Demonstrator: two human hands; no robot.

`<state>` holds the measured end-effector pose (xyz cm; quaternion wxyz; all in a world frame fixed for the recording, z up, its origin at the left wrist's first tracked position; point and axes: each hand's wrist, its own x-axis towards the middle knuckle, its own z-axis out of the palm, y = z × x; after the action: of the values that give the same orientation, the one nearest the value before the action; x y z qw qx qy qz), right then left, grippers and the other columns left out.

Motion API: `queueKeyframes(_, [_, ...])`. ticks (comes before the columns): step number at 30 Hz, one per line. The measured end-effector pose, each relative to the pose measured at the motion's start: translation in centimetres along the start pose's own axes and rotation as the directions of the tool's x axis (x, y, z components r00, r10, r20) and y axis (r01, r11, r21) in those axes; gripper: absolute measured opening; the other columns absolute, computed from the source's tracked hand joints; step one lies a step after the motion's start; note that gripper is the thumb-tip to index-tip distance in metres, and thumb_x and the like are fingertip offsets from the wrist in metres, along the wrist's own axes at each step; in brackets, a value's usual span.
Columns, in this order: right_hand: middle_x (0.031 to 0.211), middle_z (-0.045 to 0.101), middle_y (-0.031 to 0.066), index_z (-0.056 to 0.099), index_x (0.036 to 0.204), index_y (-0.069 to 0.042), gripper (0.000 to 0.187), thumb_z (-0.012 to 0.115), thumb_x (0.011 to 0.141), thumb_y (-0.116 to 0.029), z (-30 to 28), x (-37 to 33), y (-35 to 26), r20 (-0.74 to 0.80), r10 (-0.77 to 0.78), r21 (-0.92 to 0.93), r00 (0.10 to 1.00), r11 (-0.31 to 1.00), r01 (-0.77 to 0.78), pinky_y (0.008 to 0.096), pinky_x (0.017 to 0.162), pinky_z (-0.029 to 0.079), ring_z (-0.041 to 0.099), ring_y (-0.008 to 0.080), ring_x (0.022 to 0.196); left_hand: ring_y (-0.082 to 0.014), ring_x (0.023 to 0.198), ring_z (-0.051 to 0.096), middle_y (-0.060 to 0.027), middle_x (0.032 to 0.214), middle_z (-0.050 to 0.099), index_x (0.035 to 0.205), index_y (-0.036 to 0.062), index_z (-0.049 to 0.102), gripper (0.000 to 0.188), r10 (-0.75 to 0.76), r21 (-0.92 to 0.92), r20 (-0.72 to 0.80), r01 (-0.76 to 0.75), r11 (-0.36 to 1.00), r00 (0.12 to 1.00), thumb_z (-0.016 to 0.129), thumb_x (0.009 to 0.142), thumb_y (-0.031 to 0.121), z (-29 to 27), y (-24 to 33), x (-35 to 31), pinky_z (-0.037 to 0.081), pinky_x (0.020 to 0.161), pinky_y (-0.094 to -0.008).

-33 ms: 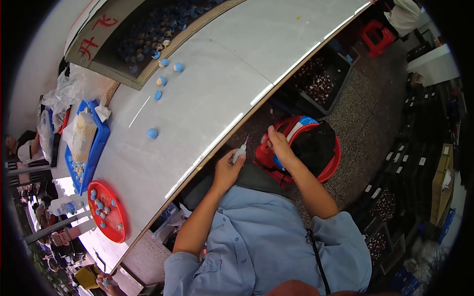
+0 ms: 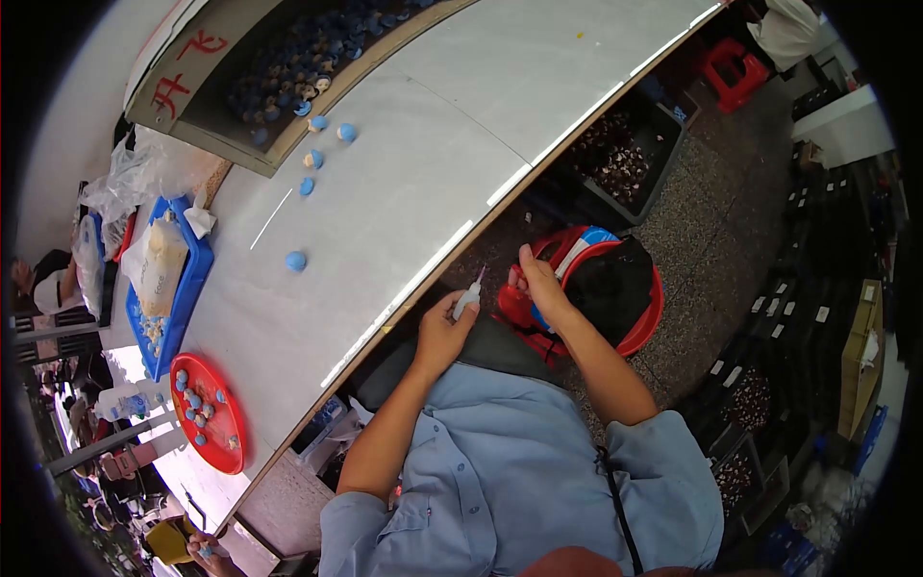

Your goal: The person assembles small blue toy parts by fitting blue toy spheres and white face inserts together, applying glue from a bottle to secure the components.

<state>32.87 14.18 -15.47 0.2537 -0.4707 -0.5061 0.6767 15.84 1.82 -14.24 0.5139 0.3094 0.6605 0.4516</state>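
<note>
Left hand closed round a small white bottle, thin nozzle pointing away, just off the table edge. Right hand apart from it, fingers curled; cannot tell if they pinch anything. Red tub near right hand. Lone blue ball farther, on table.

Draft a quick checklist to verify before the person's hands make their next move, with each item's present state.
1. Small white bottle gripped in the left hand: ok.
2. Bottle's tip clear of the right hand: ok, a gap shows.
3. Right hand holding a piece: cannot tell, too small to make out.
4. Both hands over the table: not ok, they appear beyond its edge.
5. Red tray holding pieces: ok, several blue and pale ones.
</note>
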Motion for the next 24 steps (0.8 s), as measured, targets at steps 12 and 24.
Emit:
queueKeyframes(12, [0.049,0.046,0.0044,0.056,0.058,-0.001,0.067,0.033,0.098,-0.05,0.5,1.5,4.4,-0.049,0.039,-0.114,0.998,0.992,-0.044,0.0339,0.055,0.037,0.049,0.0167,0.053,-0.004,0.075,0.056,0.0005,0.086,0.065,0.108,-0.0021,0.066,0.025,0.178,0.182,0.013,-0.177,0.967,0.984,0.068,0.089,0.013,1.6,0.9,0.4,0.046,0.065,-0.0204])
queueKeyframes(24, [0.055,0.053,0.0114,0.058,0.063,0.001,0.057,0.036,0.099,-0.037,1.1,1.0,3.4,-0.135,-0.123,-0.179,0.983,0.979,0.098,0.0369,0.058,0.04,0.054,0.0232,0.057,-0.0072,0.07,0.057,-0.007,0.086,0.067,0.103,-0.0038,0.067,0.024,0.174,0.209,0.016,-0.174,0.962,0.985,0.069,0.086,0.013,1.9,1.5,0.4,0.047,0.061,-0.023])
